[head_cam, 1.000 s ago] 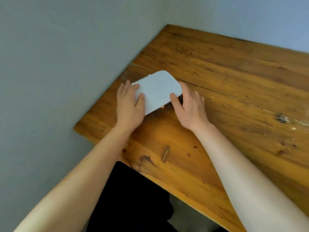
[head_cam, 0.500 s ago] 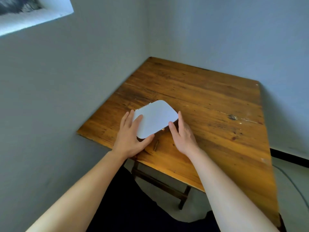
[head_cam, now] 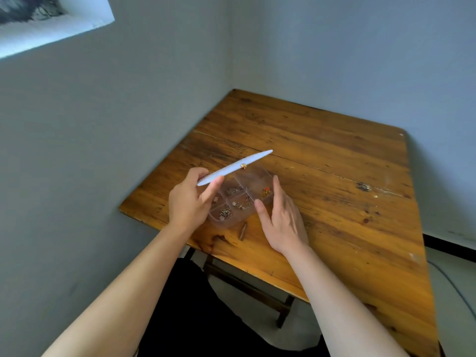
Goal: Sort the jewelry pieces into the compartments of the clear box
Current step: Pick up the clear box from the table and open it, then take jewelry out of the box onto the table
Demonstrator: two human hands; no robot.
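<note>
A clear compartment box [head_cam: 255, 176] sits on the wooden table [head_cam: 322, 181] near its left front corner. Its white lid [head_cam: 234, 167], with a small gold knob, is lifted off and seen edge-on above the box. My left hand [head_cam: 190, 199] grips the lid's near end. My right hand [head_cam: 280, 217] rests against the box's right side, fingers apart and thumb at its front rim. Small jewelry pieces [head_cam: 240, 204] lie in several compartments, among them a red and gold piece [head_cam: 265, 192] and a cluster of rings [head_cam: 225, 213].
Grey walls close in the table on the left and at the back. A dark knot mark [head_cam: 242, 231] lies in the wood just in front of the box. The table's front edge [head_cam: 247, 264] runs above my dark-clothed lap.
The lid lay flat on the box under both hands; now my left hand has lifted it up, exposing the compartments. The camera has pulled back and tilted up.
</note>
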